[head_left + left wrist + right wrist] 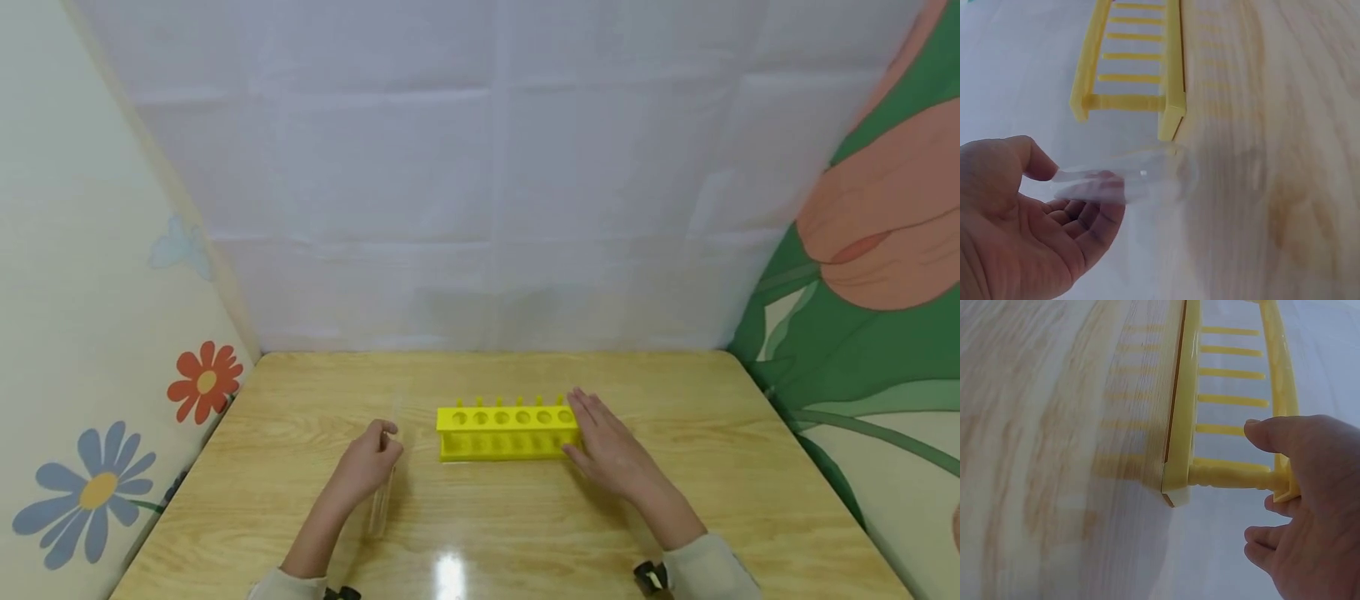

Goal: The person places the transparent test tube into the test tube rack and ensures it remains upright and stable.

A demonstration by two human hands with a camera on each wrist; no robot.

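In the head view a yellow test tube rack (510, 419) stands upright on the table, with a row of holes in its top and short pegs along its back. My left hand (367, 462) is left of it, pinching a clear test tube (380, 507) between thumb and fingers. The tube's rounded end (1188, 172) points toward the tabletop in the left wrist view. At the rack's right end is my right hand (611, 446). Its thumb (1266, 435) lies on one side of the top plate and the other fingers (1266, 537) reach round the end, steadying the rack.
The wood-grain table (480, 517) reaches back to a white cloth backdrop (487, 167). Walls painted with flowers stand at the left (97, 492) and right (885, 208). Light reflects off the table's front middle.
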